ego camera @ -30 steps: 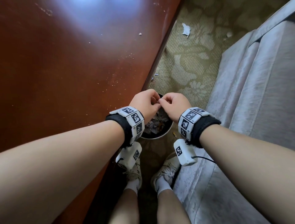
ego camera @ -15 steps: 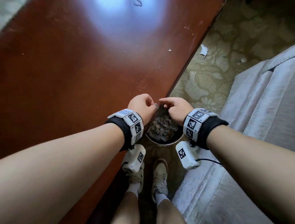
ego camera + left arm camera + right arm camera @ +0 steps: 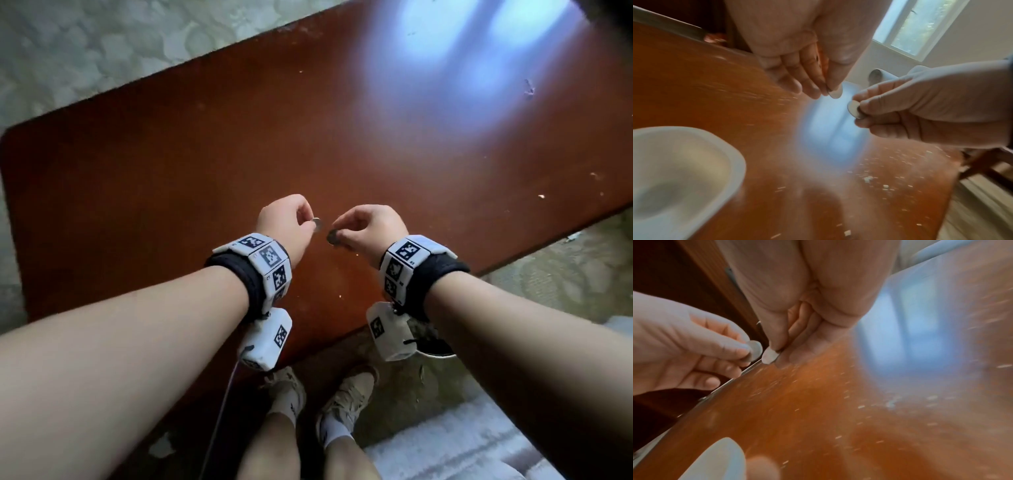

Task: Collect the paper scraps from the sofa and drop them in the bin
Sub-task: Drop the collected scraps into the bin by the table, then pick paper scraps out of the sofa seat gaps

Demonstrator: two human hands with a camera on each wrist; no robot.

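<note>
Hands raised side by side over the tabletop, close together but apart. Left hand pinching a small round silvery disc at its fingertips; right hand pinching a second disc the same way. No paper scraps in either grip. Bin near and low to the right, mostly hidden under the right wrist, so nearer the right hand. Sofa at near right, behind the hands; probably a turn back needed. Scrap on the floor near left.
</note>
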